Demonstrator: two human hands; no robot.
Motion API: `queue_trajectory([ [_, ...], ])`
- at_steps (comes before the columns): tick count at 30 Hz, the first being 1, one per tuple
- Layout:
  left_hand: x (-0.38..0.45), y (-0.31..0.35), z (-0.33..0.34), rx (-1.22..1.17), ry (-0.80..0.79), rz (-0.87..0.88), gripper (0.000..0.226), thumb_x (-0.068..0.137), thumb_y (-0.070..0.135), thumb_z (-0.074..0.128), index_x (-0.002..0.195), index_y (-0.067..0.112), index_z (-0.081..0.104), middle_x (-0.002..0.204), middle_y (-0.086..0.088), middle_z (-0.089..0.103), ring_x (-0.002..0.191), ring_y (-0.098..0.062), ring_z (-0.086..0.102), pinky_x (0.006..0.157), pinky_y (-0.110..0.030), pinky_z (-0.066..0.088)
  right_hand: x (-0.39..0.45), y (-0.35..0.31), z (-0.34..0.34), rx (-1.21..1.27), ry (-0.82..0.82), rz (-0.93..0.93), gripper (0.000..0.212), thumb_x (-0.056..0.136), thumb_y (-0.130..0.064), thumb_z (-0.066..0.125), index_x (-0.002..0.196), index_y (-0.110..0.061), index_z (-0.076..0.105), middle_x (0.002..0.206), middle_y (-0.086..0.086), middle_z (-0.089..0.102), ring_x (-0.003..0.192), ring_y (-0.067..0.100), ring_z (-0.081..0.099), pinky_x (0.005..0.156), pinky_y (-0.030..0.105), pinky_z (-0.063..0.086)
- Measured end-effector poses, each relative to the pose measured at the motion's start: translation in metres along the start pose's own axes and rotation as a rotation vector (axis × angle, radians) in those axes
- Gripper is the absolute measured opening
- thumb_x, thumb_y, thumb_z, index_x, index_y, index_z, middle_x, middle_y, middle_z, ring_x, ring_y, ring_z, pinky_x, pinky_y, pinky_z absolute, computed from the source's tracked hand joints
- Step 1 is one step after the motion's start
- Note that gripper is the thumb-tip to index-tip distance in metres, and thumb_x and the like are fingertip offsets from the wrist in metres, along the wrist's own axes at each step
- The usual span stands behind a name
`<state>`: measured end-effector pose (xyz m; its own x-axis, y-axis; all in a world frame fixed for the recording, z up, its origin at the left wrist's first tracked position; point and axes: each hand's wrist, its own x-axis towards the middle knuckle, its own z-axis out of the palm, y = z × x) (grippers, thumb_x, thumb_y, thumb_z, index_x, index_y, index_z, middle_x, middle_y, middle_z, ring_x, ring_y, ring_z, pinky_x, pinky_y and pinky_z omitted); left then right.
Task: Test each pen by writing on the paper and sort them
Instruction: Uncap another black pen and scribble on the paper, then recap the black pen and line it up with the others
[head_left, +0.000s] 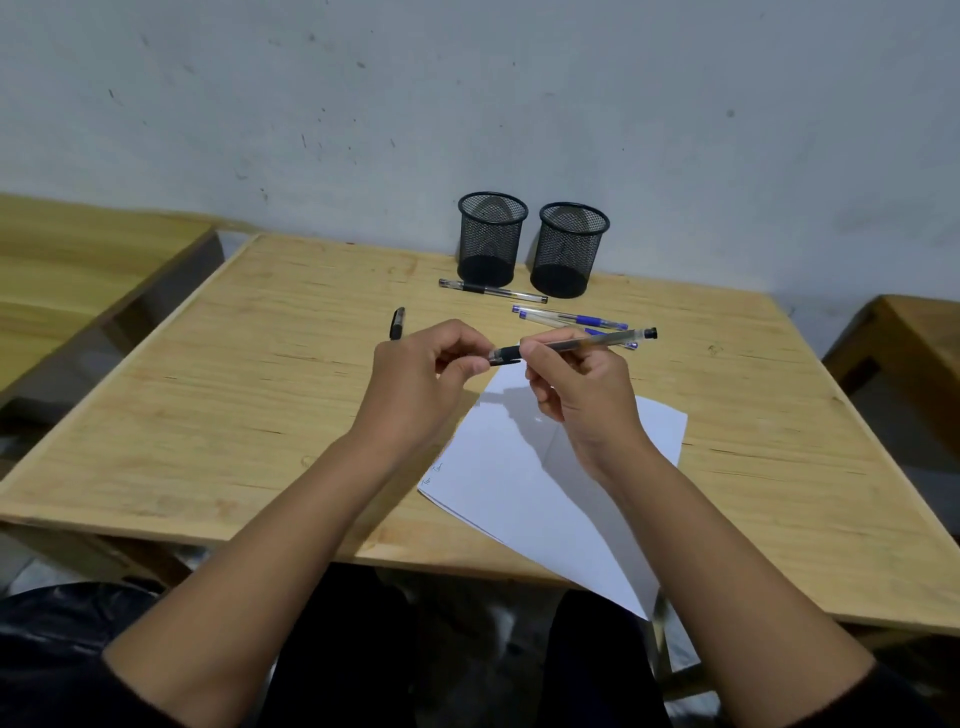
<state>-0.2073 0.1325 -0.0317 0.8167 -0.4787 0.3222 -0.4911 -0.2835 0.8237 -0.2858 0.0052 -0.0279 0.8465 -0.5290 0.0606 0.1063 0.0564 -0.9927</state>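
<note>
1. Wooden bench (208, 415) holds all the things, and both hands are up above it.
2. The right hand (576, 395) grips a clear pen with black ends (582, 343); its fingers curl round the pen near the black grip.
3. The left hand (421, 374) pinches the tip end of that same pen with thumb and fingers.
4. The pen is lifted off the bench and lies almost flat between the two hands, with its back end sticking out past the right hand.
5. White paper (545, 493) lies under the right hand, and some small writing shows on its edge near the left wrist.
6. Some blue pens (571, 317) lie just behind the right hand.
7. A black-grip pen (491, 291) lies farther back, behind both hands, right in front of the cups.
8. Two black mesh cups stand at the back by the wall, touching or nearly so: the left cup (491, 239) and the right cup (571, 249).
9. A small black cap (397, 322) lies just behind the left hand, a bit to its left.
</note>
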Motion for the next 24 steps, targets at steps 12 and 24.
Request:
queue_trajectory([
  [12,-0.006,0.002,-0.022,0.056,0.006,-0.046,0.012,0.083,0.014,0.064,0.082,0.025,0.069,0.069,0.015,0.063,0.061,0.008,0.052,0.057,-0.002,0.036,-0.004,-0.01,-0.007,0.048,-0.061,-0.04,0.012,0.086,-0.001,0.06,0.082,-0.012,0.066,0.064,0.005,0.053,0.054,0.012,0.047,0.046,0.02,0.036],
  [24,0.01,0.007,-0.032,-0.288,-0.03,-0.073,0.019,0.086,0.014,0.062,0.094,0.03,0.067,0.084,0.0,0.067,0.081,-0.007,0.06,0.086,-0.026,0.051,-0.035,0.006,0.02,-0.306,-0.046,0.003,0.007,0.078,-0.016,0.073,0.085,-0.018,0.072,0.078,-0.003,0.071,0.071,0.002,0.062,0.067,0.014,0.049],
])
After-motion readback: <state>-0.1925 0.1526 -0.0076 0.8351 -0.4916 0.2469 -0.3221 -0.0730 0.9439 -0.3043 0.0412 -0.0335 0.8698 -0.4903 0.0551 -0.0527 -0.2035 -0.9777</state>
